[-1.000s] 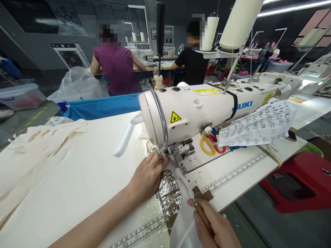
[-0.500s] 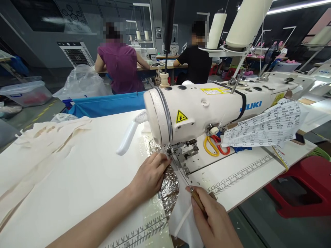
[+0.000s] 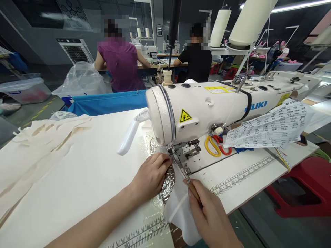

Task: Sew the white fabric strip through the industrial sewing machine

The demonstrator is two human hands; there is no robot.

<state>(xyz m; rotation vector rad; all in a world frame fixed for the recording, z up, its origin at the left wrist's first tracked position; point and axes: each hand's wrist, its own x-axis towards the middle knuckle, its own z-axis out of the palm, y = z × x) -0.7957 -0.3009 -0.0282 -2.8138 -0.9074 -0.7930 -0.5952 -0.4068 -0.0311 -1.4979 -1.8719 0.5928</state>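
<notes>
Right hand (image 3: 210, 212) wraps fingers around wooden-handled tool (image 3: 194, 193); left hand (image 3: 151, 175) curls over white fabric (image 3: 178, 215), grip unclear.
Clear bin (image 3: 12, 96) holds reddish contents (image 3: 37, 95).

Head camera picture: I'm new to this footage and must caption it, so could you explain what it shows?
There is no robot: a camera worn on a person's head looks forward and down at the work. The big white thing ahead is a sewing machine. The right hand holds a wooden-handled tool, its thin metal shaft pointing toward the machine's near end. The left hand is curled close by; what its fingertips touch is hard to see. White material lies between the hands. On the white table are cream cloth pieces at left and, beside the machine, yellow and red scissor handles. Two other people sit beyond, backs turned.
</notes>
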